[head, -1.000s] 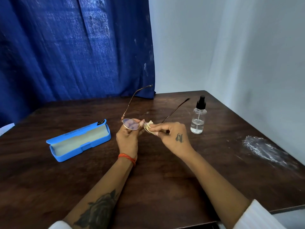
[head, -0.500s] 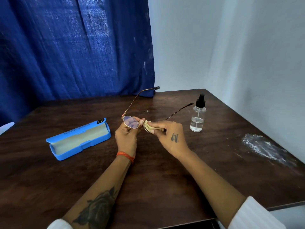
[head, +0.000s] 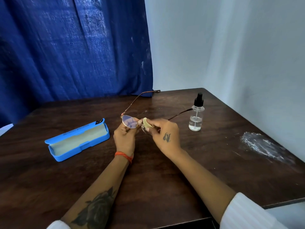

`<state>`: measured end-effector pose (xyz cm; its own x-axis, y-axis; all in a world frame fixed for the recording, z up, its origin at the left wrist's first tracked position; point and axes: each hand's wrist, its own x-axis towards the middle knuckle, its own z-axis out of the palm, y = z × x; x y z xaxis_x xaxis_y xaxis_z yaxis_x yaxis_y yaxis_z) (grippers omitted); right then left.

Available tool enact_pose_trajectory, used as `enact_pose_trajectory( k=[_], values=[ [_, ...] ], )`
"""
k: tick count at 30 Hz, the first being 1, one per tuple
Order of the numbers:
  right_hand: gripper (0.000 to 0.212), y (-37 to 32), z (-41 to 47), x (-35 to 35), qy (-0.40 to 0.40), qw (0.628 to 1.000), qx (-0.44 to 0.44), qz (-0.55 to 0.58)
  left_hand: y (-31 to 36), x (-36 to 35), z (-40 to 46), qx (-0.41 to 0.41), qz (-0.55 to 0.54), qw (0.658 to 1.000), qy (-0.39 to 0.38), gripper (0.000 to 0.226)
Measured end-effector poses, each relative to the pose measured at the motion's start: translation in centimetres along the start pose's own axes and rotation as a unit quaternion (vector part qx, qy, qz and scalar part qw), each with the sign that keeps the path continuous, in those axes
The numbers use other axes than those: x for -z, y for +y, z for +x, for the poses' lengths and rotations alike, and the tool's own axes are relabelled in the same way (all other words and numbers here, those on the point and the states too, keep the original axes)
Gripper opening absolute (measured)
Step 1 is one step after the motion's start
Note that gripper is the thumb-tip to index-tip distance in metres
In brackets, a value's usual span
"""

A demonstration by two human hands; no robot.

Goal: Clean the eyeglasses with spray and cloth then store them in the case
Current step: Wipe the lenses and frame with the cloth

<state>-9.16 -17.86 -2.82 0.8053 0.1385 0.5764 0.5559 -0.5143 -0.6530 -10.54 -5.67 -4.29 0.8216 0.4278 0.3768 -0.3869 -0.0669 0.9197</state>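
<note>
Thin metal-framed eyeglasses (head: 129,121) hang above the middle of the dark wooden table (head: 148,176), temples unfolded and pointing away from me. My left hand (head: 125,139) pinches the frame at the left lens. My right hand (head: 165,136) presses a small pale yellow cloth (head: 146,123) onto the right lens, which the cloth and fingers mostly hide. A blue eyeglass case (head: 77,140) lies open on the left with a pale lining. To the right of my hands stands a clear spray bottle (head: 196,113) with a black nozzle.
A white powdery smear (head: 262,146) marks the table near its right edge. A blue curtain (head: 74,47) hangs behind the table's far left side, and pale walls close off the far right corner.
The glasses have tipped so that the temples lie lower and point more to the right. My right hand has shifted slightly on the right lens with the cloth.
</note>
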Motion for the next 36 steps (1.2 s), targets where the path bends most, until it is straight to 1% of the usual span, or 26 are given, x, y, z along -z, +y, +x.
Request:
enact_pose_trajectory(
  k=[3, 5, 8, 10, 13, 15, 18, 20, 21, 23, 25, 27, 29, 31, 33, 36],
  values=[
    [0.031, 0.5, -0.4, 0.3, -0.033, 0.998, 0.010, 0.046, 0.1, 0.0, 0.0, 0.012, -0.029, 1.000, -0.002, 0.021],
    [0.030, 0.8, -0.4, 0.7, -0.053, 0.998, 0.005, 0.040, -0.1, 0.0, 0.0, 0.022, -0.037, 0.999, 0.011, 0.019],
    [0.023, 1.1, -0.1, 1.0, -0.059, 0.996, 0.008, -0.062, -0.3, 0.0, 0.1, 0.028, -0.015, 0.999, 0.021, 0.028],
    [0.020, 1.0, -0.1, 0.8, -0.034, 0.992, 0.029, -0.120, -0.3, 0.0, 0.1, 0.030, -0.004, 0.999, 0.020, 0.031],
    [0.021, 0.6, -0.1, 0.2, -0.007, 0.991, 0.044, -0.126, -0.1, 0.0, 0.1, 0.030, -0.001, 0.999, 0.025, 0.032],
    [0.023, 0.4, 0.2, -0.1, -0.016, 0.995, 0.011, -0.093, -0.1, 0.0, 0.0, 0.020, 0.020, 0.999, 0.026, 0.030],
    [0.027, 0.4, 0.3, -0.2, -0.029, 0.998, -0.052, 0.033, -0.1, 0.2, 0.0, 0.012, 0.034, 0.999, 0.023, 0.027],
    [0.028, 0.4, 0.1, 0.0, -0.051, 0.991, -0.074, 0.096, 0.0, 0.2, -0.1, 0.013, 0.027, 0.999, 0.020, 0.029],
    [0.027, 0.4, -0.1, 0.1, -0.062, 0.990, -0.074, 0.102, 0.0, 0.2, 0.0, 0.016, 0.023, 0.999, 0.023, 0.031],
    [0.024, 0.5, -0.3, 0.4, -0.069, 0.994, -0.057, 0.064, 0.1, 0.2, 0.0, 0.026, 0.016, 0.999, 0.033, 0.029],
    [0.021, 0.7, -0.4, 0.7, -0.068, 0.997, -0.029, -0.035, 0.2, 0.1, 0.0, 0.030, 0.016, 0.999, 0.034, 0.025],
    [0.022, 0.7, -0.3, 0.7, -0.057, 0.990, -0.012, -0.132, 0.3, -0.1, -0.1, 0.021, 0.027, 0.999, 0.031, 0.027],
    [0.021, 0.6, -0.1, 0.4, -0.036, 0.986, -0.006, -0.161, 0.3, -0.2, -0.2, 0.011, 0.033, 0.999, 0.032, 0.030],
    [0.019, 0.4, 0.1, 0.1, -0.019, 0.991, -0.004, -0.134, 0.4, -0.2, -0.1, 0.007, 0.037, 0.999, 0.034, 0.029],
    [0.021, 0.3, 0.2, -0.1, -0.011, 0.998, -0.010, -0.055, 0.3, -0.2, -0.1, 0.011, 0.045, 0.998, 0.033, 0.022],
    [0.029, 0.4, 0.1, -0.2, -0.047, 0.995, -0.053, 0.068, 0.4, -0.1, -0.1, 0.018, 0.035, 0.999, 0.033, 0.018]
  ],
)
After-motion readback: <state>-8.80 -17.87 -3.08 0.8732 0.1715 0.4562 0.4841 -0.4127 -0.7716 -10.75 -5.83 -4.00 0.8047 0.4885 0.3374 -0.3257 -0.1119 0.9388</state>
